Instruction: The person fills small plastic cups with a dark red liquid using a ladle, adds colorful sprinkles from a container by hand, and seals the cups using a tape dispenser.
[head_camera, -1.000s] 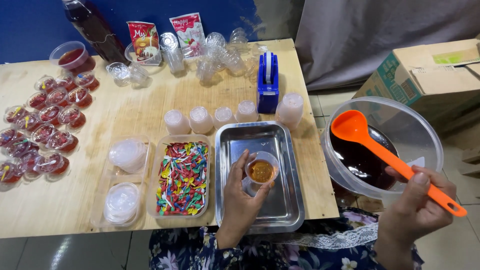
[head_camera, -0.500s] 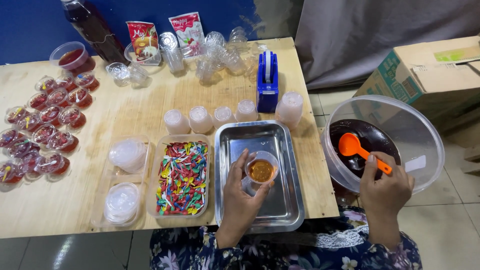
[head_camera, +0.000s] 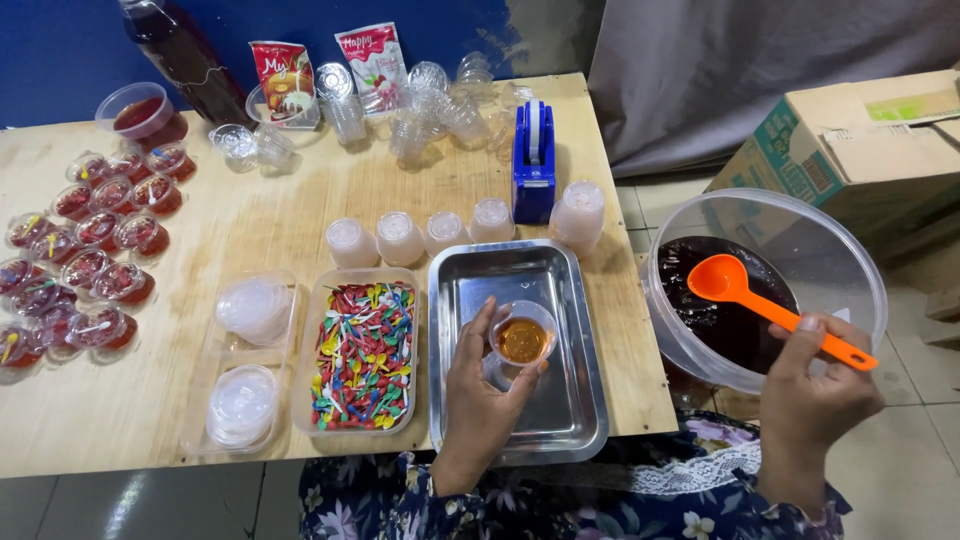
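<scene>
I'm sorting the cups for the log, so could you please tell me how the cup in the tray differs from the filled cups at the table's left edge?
The cup in the tray is open-topped and held by the left hand; the filled cups lie untouched, with small coloured spoons on top. The tray cup's liquid looks amber and shallow, theirs dark red. It stands alone; they are clustered. All are small, clear and plastic.

Plain wooden worktop (head_camera: 300, 210), pretty crowded. A steel tray (head_camera: 560, 400) sits right under the left hand's fingers (head_camera: 478, 335). Just left of those fingers is a clear tub of colourful little spoons (head_camera: 362, 352), then a tub of lids (head_camera: 245, 375). Beyond the fingers there's a row of upturned cups (head_camera: 420, 235) and a blue tape dispenser (head_camera: 533, 160). Far left of the fingers, filled jelly cups (head_camera: 85, 255) are packed together.
</scene>
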